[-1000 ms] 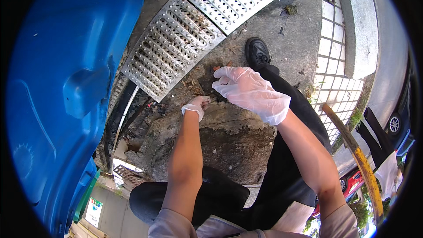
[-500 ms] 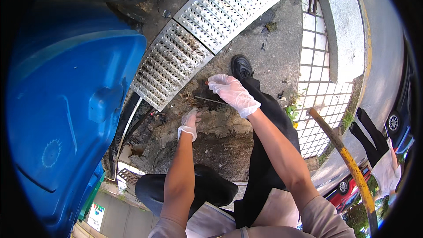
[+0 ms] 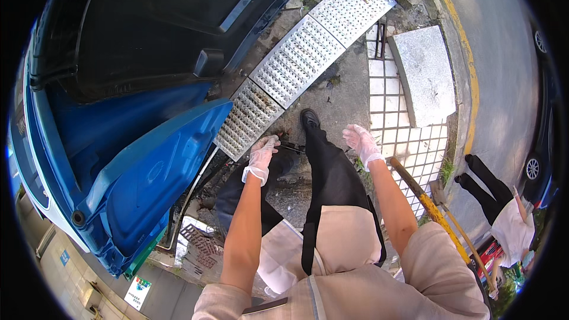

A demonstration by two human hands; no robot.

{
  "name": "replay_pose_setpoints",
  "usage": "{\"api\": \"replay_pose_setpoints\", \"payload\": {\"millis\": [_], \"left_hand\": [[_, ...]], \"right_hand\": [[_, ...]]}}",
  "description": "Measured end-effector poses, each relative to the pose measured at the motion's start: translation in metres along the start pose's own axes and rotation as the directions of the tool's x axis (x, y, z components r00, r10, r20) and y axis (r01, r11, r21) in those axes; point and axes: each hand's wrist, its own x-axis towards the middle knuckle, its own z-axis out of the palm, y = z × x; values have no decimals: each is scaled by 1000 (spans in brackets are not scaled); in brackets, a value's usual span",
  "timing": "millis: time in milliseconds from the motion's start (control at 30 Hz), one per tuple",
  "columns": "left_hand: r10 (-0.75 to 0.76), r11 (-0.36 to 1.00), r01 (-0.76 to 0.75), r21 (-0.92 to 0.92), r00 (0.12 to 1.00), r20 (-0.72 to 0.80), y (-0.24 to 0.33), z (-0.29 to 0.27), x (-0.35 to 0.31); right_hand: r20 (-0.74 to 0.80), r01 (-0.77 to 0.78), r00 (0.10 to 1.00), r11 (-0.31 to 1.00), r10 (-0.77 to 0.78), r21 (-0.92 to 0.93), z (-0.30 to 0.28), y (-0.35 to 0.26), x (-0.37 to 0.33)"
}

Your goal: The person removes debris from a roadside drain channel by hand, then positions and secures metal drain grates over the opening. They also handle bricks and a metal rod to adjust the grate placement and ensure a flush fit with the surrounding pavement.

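My left hand, in a thin translucent glove, is above the ground beside the near end of the perforated metal grate. Its fingers are curled together, and whatever they may hold cannot be made out. A dark, thin object lies just right of it, partly hidden. To the right of my knee, over the edge of the white tiles, is my right hand, gloved alike. Its fingers are bunched; any small thing within them is hidden. My black shoe stands on the concrete between the hands.
Large blue bins with a raised dark lid crowd the left. A pale stone slab lies on white tiles. A yellow-painted pole rises near my right forearm. Another person stands by the road at right.
My right hand has drawn back to the right, away from the ground by the grate. My left hand has moved nearer the grate's end, its fingers now curled. The view has shifted and tilted.
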Motion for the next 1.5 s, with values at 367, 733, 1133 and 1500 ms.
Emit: {"api": "replay_pose_setpoints", "payload": {"millis": [367, 733, 1133, 1500], "left_hand": [[53, 998, -53, -18, 999, 4, 115, -19, -57], [136, 985, -152, 86, 977, 167, 176, -2, -44], [40, 952, -169, 254, 895, 444, 202, 63, -17], [110, 897, -296, 329, 869, 482, 174, -2, 1]], "right_hand": [[-208, -9, 978, 1000, 15, 28, -102, 46, -94], [-376, 97, 924, 993, -64, 67, -100, 63, -196], [-388, 54, 921, 975, 35, 216, -116, 151, -204], [-459, 136, 887, 981, -58, 139, -109, 152, -189]]}}
